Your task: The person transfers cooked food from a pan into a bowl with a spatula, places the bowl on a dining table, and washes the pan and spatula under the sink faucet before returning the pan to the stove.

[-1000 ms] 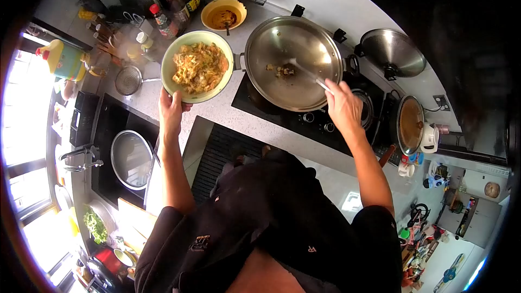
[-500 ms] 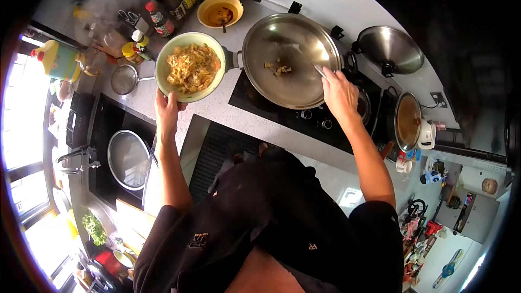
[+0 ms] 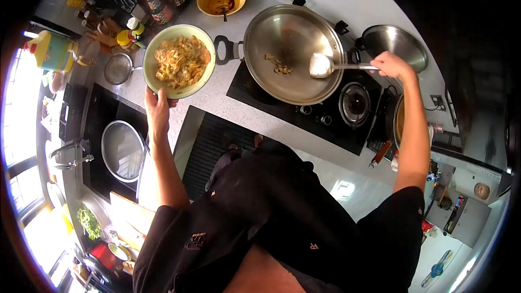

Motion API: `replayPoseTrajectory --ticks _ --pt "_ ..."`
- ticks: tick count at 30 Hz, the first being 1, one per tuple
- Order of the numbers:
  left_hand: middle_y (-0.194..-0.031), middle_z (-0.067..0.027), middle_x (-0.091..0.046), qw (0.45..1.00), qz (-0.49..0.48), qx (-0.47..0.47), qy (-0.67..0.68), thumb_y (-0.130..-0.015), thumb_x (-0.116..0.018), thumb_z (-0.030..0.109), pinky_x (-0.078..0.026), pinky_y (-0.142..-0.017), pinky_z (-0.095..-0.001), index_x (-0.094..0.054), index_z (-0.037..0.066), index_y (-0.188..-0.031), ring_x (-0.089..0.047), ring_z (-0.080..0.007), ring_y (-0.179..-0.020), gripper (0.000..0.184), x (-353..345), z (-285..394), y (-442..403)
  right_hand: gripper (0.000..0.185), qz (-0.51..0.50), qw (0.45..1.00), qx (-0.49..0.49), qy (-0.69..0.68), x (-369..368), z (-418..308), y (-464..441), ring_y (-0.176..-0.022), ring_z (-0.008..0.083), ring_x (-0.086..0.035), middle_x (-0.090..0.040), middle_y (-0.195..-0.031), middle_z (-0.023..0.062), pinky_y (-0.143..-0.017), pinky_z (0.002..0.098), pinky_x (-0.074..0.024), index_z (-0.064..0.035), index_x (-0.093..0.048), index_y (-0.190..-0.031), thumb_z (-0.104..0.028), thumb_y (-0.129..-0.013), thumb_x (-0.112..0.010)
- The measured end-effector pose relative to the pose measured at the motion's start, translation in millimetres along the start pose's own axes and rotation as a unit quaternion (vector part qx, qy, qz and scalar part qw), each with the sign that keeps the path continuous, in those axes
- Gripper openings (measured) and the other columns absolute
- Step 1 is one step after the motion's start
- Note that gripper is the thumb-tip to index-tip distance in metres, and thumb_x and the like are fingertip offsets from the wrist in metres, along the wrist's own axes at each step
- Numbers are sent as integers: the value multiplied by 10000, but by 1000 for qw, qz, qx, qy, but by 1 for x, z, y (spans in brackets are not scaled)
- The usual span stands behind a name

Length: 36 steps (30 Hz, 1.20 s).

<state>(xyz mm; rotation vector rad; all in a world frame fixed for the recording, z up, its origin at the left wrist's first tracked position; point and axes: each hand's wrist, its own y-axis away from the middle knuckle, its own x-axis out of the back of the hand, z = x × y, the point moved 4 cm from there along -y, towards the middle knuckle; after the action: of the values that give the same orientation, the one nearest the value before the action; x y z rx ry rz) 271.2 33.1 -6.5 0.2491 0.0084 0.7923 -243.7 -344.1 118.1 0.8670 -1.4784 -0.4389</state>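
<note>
My left hand [image 3: 158,106] grips the near rim of a pale green bowl [image 3: 150,70], its thumb on the edge and its fingers underneath. Scrambled egg pieces [image 3: 182,62] fill much of that bowl. On the stove sits a wide steel wok [image 3: 293,27] with a few small food bits [image 3: 279,65] at its bottom. My right hand [image 3: 392,67] is closed round the handle end of a metal spatula [image 3: 353,67]. The spatula's broad blade is over the right part of the wok; whether it touches the metal I cannot tell.
A yellow bowl [image 3: 204,1] with brown sauce and a spoon stands behind, near several bottles. The black cooktop [image 3: 336,133] has a second burner on the right. A steel lid [image 3: 399,43] leans by the wall. A sink [image 3: 92,130] and strainer [image 3: 118,69] are left.
My right hand has moved up and right, bringing the spatula blade up from low in the wok into plain view. The bowl in my left hand has shifted slightly left.
</note>
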Motion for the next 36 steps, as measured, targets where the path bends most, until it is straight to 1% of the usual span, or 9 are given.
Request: replayPoseTrajectory --ticks 3,9,14,18,22,29,33,34,36 --pt "-847 -83 -644 1000 8 -4 0 -1001 -491 127 -496 -550 -235 -481 -11 -1206 -598 -111 -609 247 4 2 7 323 -167 981 -91 -39 -10 4 -20 -400 43 -254 -436 -538 -69 -382 244 -180 -98 -732 -969 -329 -1003 -508" --pt "-816 -82 -642 998 47 22 -20 -988 -496 108 -482 -544 -236 -505 -27 -1175 -589 -107 -601 231 7 -6 11 349 -126 962 23 -241 -89 -21 -99 -402 26 -253 -435 -553 -73 -366 233 -159 -61 -710 -961 -364 -1001 -542" --pt "-823 -76 -637 997 63 16 -29 -999 -507 116 -480 -523 -230 -493 -26 -1215 -589 -104 -598 259 7 0 17 351 -14 934 126 -334 -95 -47 -109 -546 41 -367 -433 -608 -66 -486 221 -278 -5 -718 -923 -318 -999 -581" --pt "-816 -66 -627 998 51 13 -30 -1001 -514 117 -475 -520 -226 -490 -19 -1216 -587 -102 -601 255 5 0 14 326 61 935 157 -312 -101 -53 -109 -541 36 -344 -430 -606 -71 -493 221 -273 0 -719 -851 -280 -984 -620" --pt "-814 -61 -621 999 29 7 -17 -993 -509 109 -475 -516 -222 -487 -11 -1216 -586 -103 -604 254 -8 10 10 293 27 913 154 -377 -109 -55 -94 -525 22 -320 -376 -597 -84 -470 216 -222 7 -700 -904 -257 -993 -608" --pt "-824 -89 -634 999 -23 -13 -23 -986 -487 89 -494 -512 -243 -457 -11 -1242 -599 -120 -588 277 -34 20 -4 241 97 889 176 -411 -93 -39 -28 -586 26 -371 -453 -650 -74 -507 208 -278 -2 -717 -901 -207 -981 -619" --pt "-836 -133 -652 997 -65 -34 -16 -971 -480 71 -520 -497 -255 -459 -18 -1210 -630 -145 -591 255 -71 39 -13 239 229 896 222 -308 -39 -60 55 -601 29 -387 -475 -655 -62 -514 226 -311 9 -711 -931 -204 -983 -614" --pt "-823 -144 -661 995 -85 -37 -21 -962 -482 72 -519 -491 -259 -464 -14 -1171 -630 -144 -584 226 -79 43 -15 218 286 895 240 -243 -29 -70 76 -589 89 -511 -567 -651 -2 -539 263 -385 -7 -707 -954 -212 -966 -632" --pt "-826 -113 -667 993 -115 -28 -6 -966 -493 109 -521 -519 -254 -462 -1 -1256 -623 -133 -586 312 -100 38 -24 207 382 873 235 -190 -22 -103 122 -644 173 -605 -627 -701 58 -580 301 -441 -34 -707 -973 -232 -944 -654"
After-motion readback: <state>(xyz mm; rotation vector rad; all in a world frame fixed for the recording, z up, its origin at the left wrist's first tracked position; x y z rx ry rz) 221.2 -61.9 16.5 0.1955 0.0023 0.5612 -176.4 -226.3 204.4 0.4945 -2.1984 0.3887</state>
